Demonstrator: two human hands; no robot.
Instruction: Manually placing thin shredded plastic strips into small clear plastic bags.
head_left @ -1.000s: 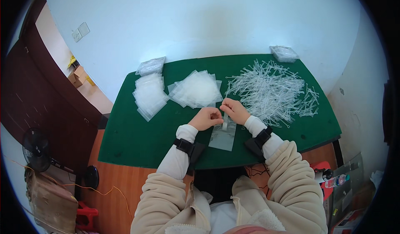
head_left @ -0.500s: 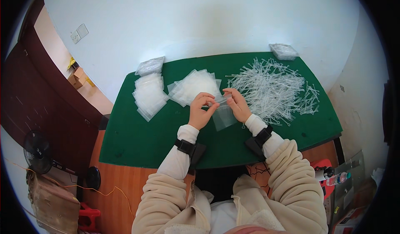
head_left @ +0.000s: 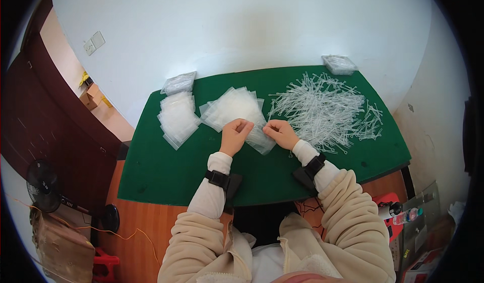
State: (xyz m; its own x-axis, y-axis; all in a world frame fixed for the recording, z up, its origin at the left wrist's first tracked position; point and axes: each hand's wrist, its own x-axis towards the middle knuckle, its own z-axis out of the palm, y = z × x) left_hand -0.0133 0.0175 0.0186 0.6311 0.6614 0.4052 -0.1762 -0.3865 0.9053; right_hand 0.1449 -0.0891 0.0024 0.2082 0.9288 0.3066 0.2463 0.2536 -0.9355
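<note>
A small clear zip bag (head_left: 260,143) is stretched between my hands, just in front of a fanned heap of similar bags (head_left: 233,104). My left hand (head_left: 234,136) pinches its upper left edge between thumb and fingers. On the other side my right hand (head_left: 283,134) is closed in a pinch at the bag's right corner. Whether anything lies inside the bag cannot be made out. Right of my right hand spreads a big pile of thin clear plastic sticks with looped ends (head_left: 322,112).
A second fan of clear bags (head_left: 178,117) lies at the left of the green table (head_left: 166,182). Wrapped clear packs stand at the back left (head_left: 179,83) and back right (head_left: 340,64). A black fan (head_left: 45,184) stands by the dark door.
My hands have moved slightly apart, the left one leftward. Both sets of fingers have closed in at the bag's edges, and the bag now hangs more slanted.
</note>
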